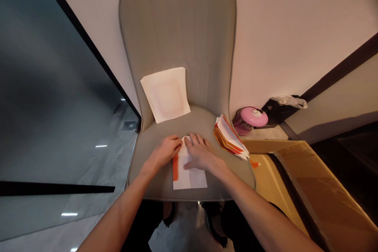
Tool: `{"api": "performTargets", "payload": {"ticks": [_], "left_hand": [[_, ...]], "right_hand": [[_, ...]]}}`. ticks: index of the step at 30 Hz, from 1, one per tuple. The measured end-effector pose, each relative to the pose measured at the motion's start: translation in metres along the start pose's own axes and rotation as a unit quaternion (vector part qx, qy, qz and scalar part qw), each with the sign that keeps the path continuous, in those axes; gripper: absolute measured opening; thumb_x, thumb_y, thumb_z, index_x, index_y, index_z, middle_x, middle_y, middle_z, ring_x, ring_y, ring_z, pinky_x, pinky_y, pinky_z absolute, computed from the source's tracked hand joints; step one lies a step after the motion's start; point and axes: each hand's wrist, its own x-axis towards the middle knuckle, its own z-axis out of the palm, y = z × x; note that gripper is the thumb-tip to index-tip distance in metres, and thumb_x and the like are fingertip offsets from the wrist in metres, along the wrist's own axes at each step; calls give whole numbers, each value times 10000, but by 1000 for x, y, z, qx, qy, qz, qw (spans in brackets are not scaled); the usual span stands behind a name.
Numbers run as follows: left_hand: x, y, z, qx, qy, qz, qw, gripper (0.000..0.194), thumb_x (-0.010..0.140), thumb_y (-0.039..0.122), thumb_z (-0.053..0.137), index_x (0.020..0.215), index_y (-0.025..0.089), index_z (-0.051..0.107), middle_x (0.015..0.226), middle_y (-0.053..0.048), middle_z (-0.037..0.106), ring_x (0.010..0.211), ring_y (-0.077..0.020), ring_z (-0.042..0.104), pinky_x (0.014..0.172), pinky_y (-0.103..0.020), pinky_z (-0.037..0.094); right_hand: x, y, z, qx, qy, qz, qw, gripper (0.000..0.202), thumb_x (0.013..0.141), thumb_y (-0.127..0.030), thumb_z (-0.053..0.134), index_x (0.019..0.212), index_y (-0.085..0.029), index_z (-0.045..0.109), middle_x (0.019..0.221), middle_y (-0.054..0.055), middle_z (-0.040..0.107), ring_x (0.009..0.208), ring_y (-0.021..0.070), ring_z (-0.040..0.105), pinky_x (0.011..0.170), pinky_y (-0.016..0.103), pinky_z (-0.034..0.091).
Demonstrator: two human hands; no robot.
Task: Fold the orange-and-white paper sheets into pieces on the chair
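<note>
A white folded paper with an orange strip (190,179) lies on the seat of a grey chair (153,183). My left hand (167,149) has its fingers closed together at the paper's upper left edge. Spread over the paper's upper part, my right hand (199,152) presses it with open fingers. Several folded white and orange papers (232,138) are stacked at the seat's right side. Against the backrest, on the left, leans a stack of white sheets (168,94).
An open cardboard box (310,181) stands to the right of the chair. Behind it are a pink round object (254,117) and a black box with clear plastic (274,110) on it. A dark glass panel (59,86) borders the left side.
</note>
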Motion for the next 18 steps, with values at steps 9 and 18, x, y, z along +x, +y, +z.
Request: {"api": "performTargets", "payload": {"ticks": [9,18], "left_hand": [[3,7,-2,-7,-13,21,1000,262,990,173,489,793,155,661,889,-30,616,746,-128,563,695,-242,429],[4,1,-1,1,-12,60,998,241,987,179,523,786,161,655,868,-29,650,762,-134,580,714,-234,423]], "right_hand": [[1,-1,-1,-16,-4,3,1000,1160,695,-479,840,1614,-169,205,1693,186,75,1550,402,47,1219,580,151],[2,-1,-2,-28,-10,8,1000,1174,694,-502,841,1613,-150,202,1694,178,79,1551,389,62,1224,559,158]]}}
